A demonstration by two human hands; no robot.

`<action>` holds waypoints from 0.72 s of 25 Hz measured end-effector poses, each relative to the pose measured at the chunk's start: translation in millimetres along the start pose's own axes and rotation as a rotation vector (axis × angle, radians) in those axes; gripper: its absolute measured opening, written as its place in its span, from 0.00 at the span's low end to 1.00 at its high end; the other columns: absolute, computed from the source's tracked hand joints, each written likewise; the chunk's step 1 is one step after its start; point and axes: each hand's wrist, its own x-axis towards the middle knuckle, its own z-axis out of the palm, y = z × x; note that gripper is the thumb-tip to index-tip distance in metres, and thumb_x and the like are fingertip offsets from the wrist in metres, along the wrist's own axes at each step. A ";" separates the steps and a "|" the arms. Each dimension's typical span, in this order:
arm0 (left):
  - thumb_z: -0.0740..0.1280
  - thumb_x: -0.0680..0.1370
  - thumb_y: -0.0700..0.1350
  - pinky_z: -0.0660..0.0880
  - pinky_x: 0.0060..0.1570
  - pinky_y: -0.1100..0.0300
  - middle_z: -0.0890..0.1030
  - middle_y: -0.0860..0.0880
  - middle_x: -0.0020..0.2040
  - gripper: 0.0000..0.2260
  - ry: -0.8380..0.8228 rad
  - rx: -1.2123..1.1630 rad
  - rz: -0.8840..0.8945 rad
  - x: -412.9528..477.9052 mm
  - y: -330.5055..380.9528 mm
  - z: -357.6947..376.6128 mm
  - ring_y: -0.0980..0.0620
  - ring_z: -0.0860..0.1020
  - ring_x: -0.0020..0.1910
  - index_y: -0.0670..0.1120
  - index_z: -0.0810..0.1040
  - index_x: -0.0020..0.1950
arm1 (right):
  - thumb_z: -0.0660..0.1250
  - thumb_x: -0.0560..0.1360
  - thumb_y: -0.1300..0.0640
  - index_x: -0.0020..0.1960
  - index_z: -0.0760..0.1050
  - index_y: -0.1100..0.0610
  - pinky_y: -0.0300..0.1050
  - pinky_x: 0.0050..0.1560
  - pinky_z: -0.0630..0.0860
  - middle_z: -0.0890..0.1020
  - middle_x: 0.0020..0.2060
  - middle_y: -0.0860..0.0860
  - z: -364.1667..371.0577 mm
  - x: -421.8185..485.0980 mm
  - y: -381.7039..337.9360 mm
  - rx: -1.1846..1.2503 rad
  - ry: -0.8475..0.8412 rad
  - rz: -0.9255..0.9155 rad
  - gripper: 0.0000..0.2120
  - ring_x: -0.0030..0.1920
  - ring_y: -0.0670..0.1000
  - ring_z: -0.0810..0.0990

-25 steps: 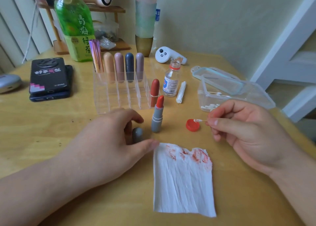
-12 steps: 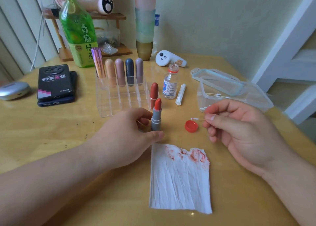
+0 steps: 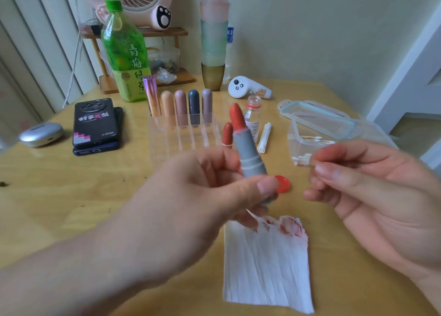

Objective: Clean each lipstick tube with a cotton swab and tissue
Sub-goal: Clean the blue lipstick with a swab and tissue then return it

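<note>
Since 0.5 s ago: lipstick tube (image 3: 250, 153) lifted off the table (image 3: 71, 196), now held in the air and closer to the camera. Both hands raised.

Left hand (image 3: 191, 196): forearm enters from 7 o'clock. Thumb and curled fingers grip the gray base of the tube. The tube leans slightly, red tip toward 11 o'clock, uncapped.

Right hand (image 3: 372, 191): at 3 o'clock of the tube, apart from it, palm partly up. Thumb and forefinger are pinched shut as on the cotton swab seen earlier. Motion blur hides the swab itself.

Tissue (image 3: 267, 268): flat on the table at 6 o'clock, red smears along its far edge. Red cap (image 3: 284, 183): on the table at 4 o'clock, just beside the left thumb. Clear organizer (image 3: 181, 139) at 11 o'clock holds capped tubes and one bare lipstick (image 3: 227, 134). Small bottle (image 3: 253, 115) at 12 o'clock, behind the tip. Plastic box (image 3: 322, 134) at 2 o'clock.
</note>
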 end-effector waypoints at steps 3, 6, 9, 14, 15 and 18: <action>0.78 0.68 0.43 0.78 0.35 0.58 0.84 0.38 0.39 0.09 -0.111 -0.346 -0.123 -13.6 -19.6 12.2 0.46 0.82 0.33 0.41 0.84 0.44 | 0.71 0.63 0.62 0.38 0.84 0.56 0.44 0.31 0.79 0.81 0.30 0.55 9.4 -8.3 -0.1 -0.050 -0.062 -0.138 0.05 0.30 0.51 0.80; 0.78 0.63 0.45 0.77 0.33 0.60 0.83 0.38 0.38 0.14 -0.047 -0.411 -0.160 -18.9 -27.6 10.5 0.47 0.80 0.31 0.39 0.85 0.45 | 0.74 0.67 0.55 0.44 0.84 0.53 0.47 0.37 0.81 0.82 0.32 0.53 12.3 -13.2 5.2 -0.221 -0.086 -0.252 0.06 0.32 0.51 0.82; 0.78 0.62 0.49 0.75 0.33 0.61 0.81 0.39 0.37 0.16 -0.041 -0.351 -0.153 -22.7 -26.2 10.4 0.50 0.78 0.30 0.41 0.86 0.44 | 0.76 0.66 0.55 0.44 0.83 0.52 0.50 0.39 0.82 0.84 0.34 0.53 18.5 -19.5 9.4 -0.230 -0.105 -0.258 0.06 0.33 0.51 0.84; 0.76 0.64 0.50 0.76 0.34 0.63 0.82 0.42 0.38 0.15 -0.072 -0.350 -0.143 -26.5 -27.6 10.9 0.52 0.77 0.30 0.42 0.86 0.46 | 0.75 0.61 0.62 0.38 0.84 0.56 0.42 0.34 0.81 0.83 0.34 0.56 26.8 -23.7 15.0 -0.288 -0.051 -0.216 0.06 0.28 0.54 0.83; 0.76 0.64 0.50 0.76 0.34 0.62 0.83 0.43 0.38 0.15 -0.077 -0.346 -0.135 -27.1 -27.0 10.8 0.52 0.78 0.31 0.43 0.86 0.45 | 0.77 0.62 0.62 0.39 0.84 0.56 0.42 0.33 0.80 0.83 0.34 0.56 25.6 -23.2 14.3 -0.359 -0.063 -0.223 0.07 0.27 0.55 0.83; 0.77 0.64 0.50 0.76 0.35 0.61 0.82 0.43 0.37 0.14 -0.066 -0.327 -0.130 -27.5 -26.8 9.0 0.52 0.78 0.31 0.44 0.86 0.44 | 0.74 0.68 0.54 0.43 0.84 0.54 0.42 0.30 0.77 0.82 0.31 0.52 19.6 -21.5 14.1 -0.508 -0.163 -0.203 0.05 0.24 0.52 0.79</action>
